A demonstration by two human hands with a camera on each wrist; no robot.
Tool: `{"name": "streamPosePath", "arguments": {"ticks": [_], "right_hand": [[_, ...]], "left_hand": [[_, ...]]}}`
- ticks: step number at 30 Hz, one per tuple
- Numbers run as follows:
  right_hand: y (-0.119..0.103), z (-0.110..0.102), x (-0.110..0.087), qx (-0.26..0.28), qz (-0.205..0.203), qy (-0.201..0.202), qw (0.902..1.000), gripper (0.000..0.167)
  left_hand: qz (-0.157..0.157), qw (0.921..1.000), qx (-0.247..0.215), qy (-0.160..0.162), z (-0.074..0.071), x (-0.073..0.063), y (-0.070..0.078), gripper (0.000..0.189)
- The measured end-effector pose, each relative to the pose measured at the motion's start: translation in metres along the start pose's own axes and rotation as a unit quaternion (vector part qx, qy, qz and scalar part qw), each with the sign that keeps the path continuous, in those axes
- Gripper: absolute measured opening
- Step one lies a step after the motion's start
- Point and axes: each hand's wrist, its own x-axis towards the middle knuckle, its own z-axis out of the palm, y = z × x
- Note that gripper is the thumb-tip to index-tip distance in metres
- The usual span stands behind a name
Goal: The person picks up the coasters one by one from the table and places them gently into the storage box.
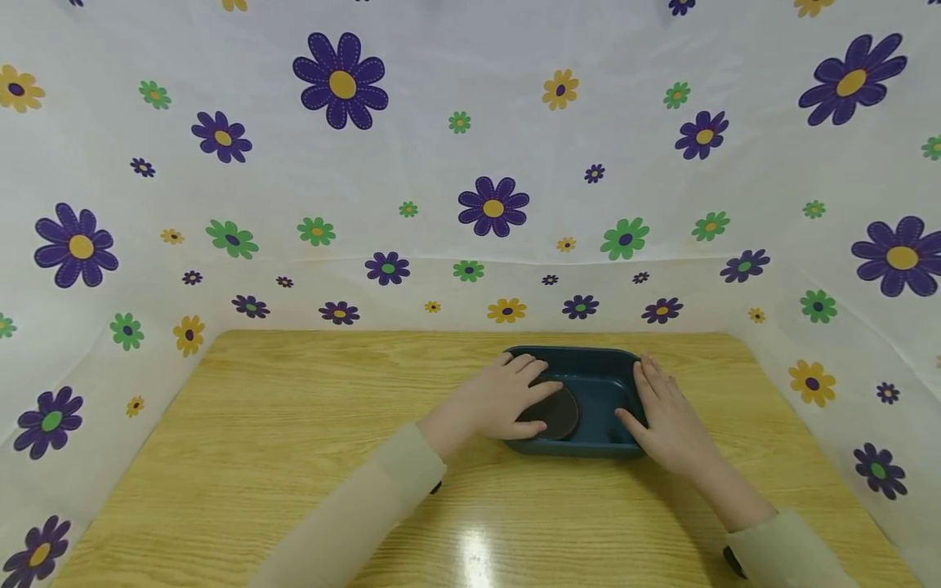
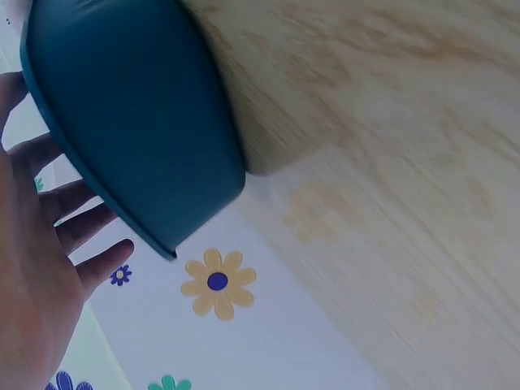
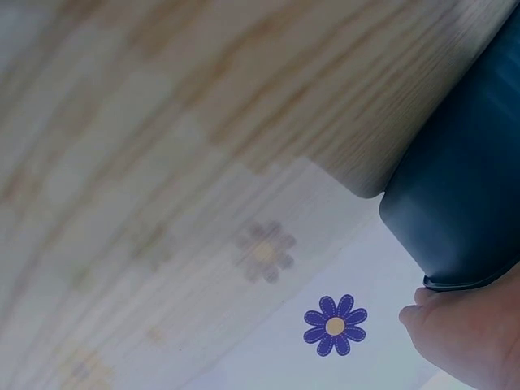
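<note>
On the wooden table stands a dark teal rectangular tub (image 1: 588, 449) with rounded corners. A dark, flat round object (image 1: 560, 415) lies in its left part, partly covered by my left hand (image 1: 507, 400). That hand reaches over the left rim, fingers spread and fairly straight. In the left wrist view, the fingers (image 2: 77, 223) extend past the rim of the tub (image 2: 138, 114). My right hand (image 1: 672, 425) rests at the right rim, its fingers along the edge and its thumb over the inside. The right wrist view shows fingertips at the tub's corner (image 3: 455, 236); most of them are hidden.
The table (image 1: 316, 425) has a yellowish wood grain and a shiny reflection near the front. A white cloth (image 1: 412, 163) with purple, yellow and green flowers stands behind the table and along both sides.
</note>
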Motion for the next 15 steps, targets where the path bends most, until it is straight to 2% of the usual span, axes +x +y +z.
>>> {"name": "streamPosePath", "arguments": {"ticks": [6,15], "right_hand": [[-0.001,0.0,0.001,-0.005,0.001,-0.004,1.0,0.086],[-0.002,-0.001,0.002,-0.005,-0.002,-0.005,1.0,0.085]], "left_hand": [[-0.014,0.9992,-0.037,-0.001,0.002,-0.022,-0.01,0.067],[-0.038,0.9965,-0.068,0.029,0.012,-0.065,-0.025,0.066]]}}
